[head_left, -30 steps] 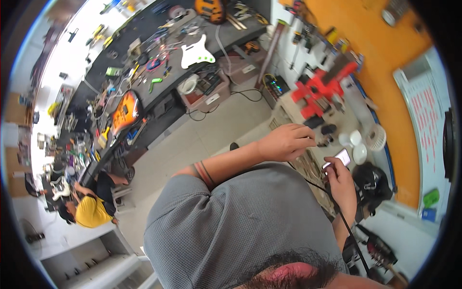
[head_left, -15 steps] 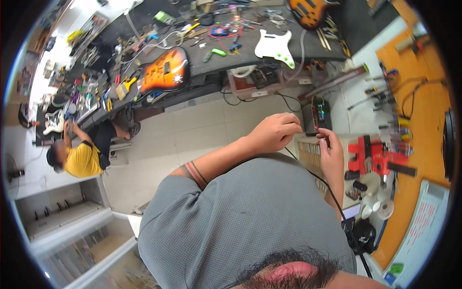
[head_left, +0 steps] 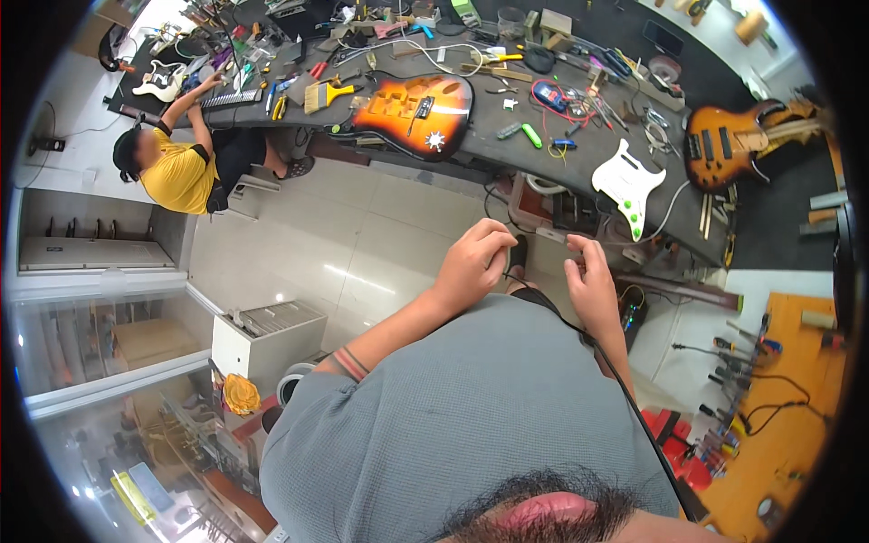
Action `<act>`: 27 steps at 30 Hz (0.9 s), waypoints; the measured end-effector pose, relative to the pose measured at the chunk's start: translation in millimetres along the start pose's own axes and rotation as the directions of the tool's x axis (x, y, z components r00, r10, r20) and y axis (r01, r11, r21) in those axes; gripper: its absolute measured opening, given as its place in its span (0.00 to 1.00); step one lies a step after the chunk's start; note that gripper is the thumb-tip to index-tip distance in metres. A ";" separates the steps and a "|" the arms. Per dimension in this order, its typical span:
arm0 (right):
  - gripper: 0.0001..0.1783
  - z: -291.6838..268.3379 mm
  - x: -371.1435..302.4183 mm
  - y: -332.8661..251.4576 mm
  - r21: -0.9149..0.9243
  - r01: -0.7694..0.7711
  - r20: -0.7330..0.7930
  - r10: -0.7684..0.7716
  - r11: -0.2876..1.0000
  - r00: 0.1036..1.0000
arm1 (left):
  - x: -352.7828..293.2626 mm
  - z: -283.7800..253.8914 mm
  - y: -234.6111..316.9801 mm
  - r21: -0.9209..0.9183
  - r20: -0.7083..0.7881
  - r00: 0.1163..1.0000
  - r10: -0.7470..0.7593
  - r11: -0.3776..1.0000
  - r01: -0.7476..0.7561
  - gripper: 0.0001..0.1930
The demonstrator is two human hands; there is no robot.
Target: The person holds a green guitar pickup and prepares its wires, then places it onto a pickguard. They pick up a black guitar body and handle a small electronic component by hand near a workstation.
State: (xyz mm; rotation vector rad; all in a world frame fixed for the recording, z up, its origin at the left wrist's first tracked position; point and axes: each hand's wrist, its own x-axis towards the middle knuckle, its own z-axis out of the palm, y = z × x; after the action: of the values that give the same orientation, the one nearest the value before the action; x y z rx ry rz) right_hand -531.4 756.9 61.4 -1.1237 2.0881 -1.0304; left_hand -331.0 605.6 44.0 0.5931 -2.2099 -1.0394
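My left hand (head_left: 475, 264) is held in front of my grey shirt, above the floor. Its fingers curl in against the thumb, and whatever lies inside them, if anything, is hidden. To its right, my right hand (head_left: 591, 282) is raised with bent fingers, a gap showing between thumb and forefinger and nothing visible in it. A black cable (head_left: 625, 391) runs from beside my left hand across my shirt, past my right forearm. Beyond my hands, a white pickguard (head_left: 627, 184) with green knobs and a sunburst guitar body (head_left: 421, 113) lie on the dark workbench (head_left: 362, 145).
A second sunburst guitar (head_left: 738, 145) lies at the bench's right end, near pliers, a brush (head_left: 328, 95) and wires. At left, a person in yellow (head_left: 176, 172) works at the bench. A white cabinet (head_left: 262, 344) stands lower left; a wooden tool board (head_left: 778, 407) is at right.
My view has turned right, bringing the bench nearer and shifting the wooden board lower. My hands have moved farther apart. My right hand's thumb and fingers have spread from a near pinch.
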 end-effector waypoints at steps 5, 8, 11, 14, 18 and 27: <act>0.22 2.7 82.4 14.8 0.020 0.065 0.052 -0.066 0.998 0.996 | 55.6 -2.7 -20.3 0.033 -0.034 0.993 -0.117 0.992 0.118 0.10; 0.23 3.9 137.0 18.8 -0.004 0.036 0.107 -0.036 0.999 0.994 | 94.3 -11.4 -31.1 0.128 -0.023 0.992 -0.123 0.984 0.125 0.12; 0.23 8.4 192.3 21.7 -0.040 0.052 0.208 -0.042 0.998 0.977 | 122.4 -25.3 -46.8 0.200 -0.027 0.990 -0.140 0.969 0.142 0.14; 0.23 20.5 245.4 12.7 -0.109 0.185 0.289 -0.147 0.977 0.946 | 136.0 -45.7 -61.9 0.248 -0.142 0.976 -0.165 0.949 0.196 0.15; 0.25 48.0 300.3 -24.4 -0.128 0.301 0.422 -0.223 0.945 0.879 | 130.9 -71.4 -84.2 0.228 -0.258 0.916 -0.309 0.901 0.368 0.16; 0.25 166.6 367.9 -113.3 -0.180 0.458 0.539 -0.303 0.870 0.786 | 129.5 -162.2 -175.4 0.164 -0.319 0.865 -0.388 0.876 0.453 0.16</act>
State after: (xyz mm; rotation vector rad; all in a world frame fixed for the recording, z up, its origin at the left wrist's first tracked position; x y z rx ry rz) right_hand -541.2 339.2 23.2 -1.8148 1.6544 -0.4963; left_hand -286.9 337.8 29.3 1.2993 -2.0049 -0.8373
